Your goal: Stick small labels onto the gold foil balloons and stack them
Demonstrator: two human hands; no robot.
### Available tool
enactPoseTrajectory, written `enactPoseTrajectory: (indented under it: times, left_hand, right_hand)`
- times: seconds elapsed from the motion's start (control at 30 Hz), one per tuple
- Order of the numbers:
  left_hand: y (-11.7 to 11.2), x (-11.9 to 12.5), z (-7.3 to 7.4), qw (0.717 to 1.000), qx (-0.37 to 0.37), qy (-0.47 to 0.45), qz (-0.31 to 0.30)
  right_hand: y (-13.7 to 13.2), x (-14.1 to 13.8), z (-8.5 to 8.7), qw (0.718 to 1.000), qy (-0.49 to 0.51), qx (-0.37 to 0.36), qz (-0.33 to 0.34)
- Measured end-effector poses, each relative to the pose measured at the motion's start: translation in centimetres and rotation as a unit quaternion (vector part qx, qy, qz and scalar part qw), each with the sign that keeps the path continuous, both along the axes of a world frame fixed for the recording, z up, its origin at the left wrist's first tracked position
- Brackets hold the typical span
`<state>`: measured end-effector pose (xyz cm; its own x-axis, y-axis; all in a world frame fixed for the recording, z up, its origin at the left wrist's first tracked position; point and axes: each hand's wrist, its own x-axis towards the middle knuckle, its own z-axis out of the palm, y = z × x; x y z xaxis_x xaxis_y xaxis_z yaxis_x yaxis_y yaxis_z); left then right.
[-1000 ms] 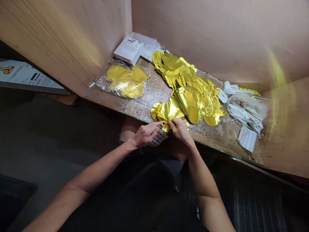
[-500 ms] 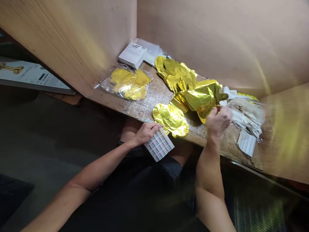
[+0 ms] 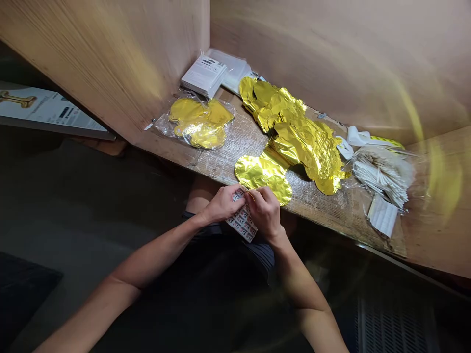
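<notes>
My left hand (image 3: 221, 203) grips a white sticker sheet (image 3: 243, 219) by its upper left edge, just below the bench's front edge. My right hand (image 3: 264, 212) lies over the sheet with its fingertips pinched at the top of it. Whether a sticker sits between those fingertips is too small to tell. A flat gold foil balloon (image 3: 264, 173) lies on the bench right above both hands. Behind it is a pile of gold foil balloons (image 3: 294, 132).
A clear bag of gold balloons (image 3: 198, 121) lies at the left of the wooden bench (image 3: 228, 152). White packets (image 3: 206, 76) sit in the back corner. A bundle of white straws (image 3: 382, 172) and paper slips (image 3: 382, 215) lie at the right. Wooden walls enclose the bench.
My right hand left the balloon pile at the right and came back to the sticker sheet. The lifted gold balloon now lies on the pile. My left hand kept the sheet.
</notes>
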<state>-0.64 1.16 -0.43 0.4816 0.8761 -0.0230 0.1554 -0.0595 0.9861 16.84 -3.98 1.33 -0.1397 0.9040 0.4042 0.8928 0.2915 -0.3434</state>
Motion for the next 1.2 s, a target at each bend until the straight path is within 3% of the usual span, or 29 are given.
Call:
enactPoseTrajectory:
  times: [0.23,0.33,0.47,0.83,0.93,1.03,1.2]
  left_hand:
    - [-0.4,-0.1,0.2,0.997,0.025,0.07,-0.009]
    - [-0.5,-0.3,0.2,0.997,0.03,0.075,-0.006]
    - [-0.6,-0.3,0.2,0.998,0.017,0.057,-0.004]
    - [-0.8,-0.1,-0.1,0.998,0.028,0.058,0.003]
    - [-0.9,-0.2,-0.4,0.997,0.028,0.065,0.007]
    - [-0.8,-0.3,-0.7,0.997,0.033,0.076,0.003]
    - [-0.3,-0.9,-1.0,0.99,0.055,0.123,-0.032]
  right_hand:
    - [-0.4,-0.6,-0.4,1.0,0.005,-0.007,-0.011]
    - [-0.3,-0.6,-0.4,0.999,0.045,-0.019,-0.002]
    - [-0.5,-0.5,-0.2,0.994,0.104,-0.001,-0.04]
    - [-0.9,-1.3,-0.9,0.997,0.073,0.0,-0.034]
    - [-1.1,-1.6,-0.8,0.995,0.088,-0.03,-0.024]
    - [-1.2,-1.0,-0.1,0.983,0.168,-0.08,-0.003]
    - [1.1,3.2,1.9,0.904,0.323,-0.272,-0.065]
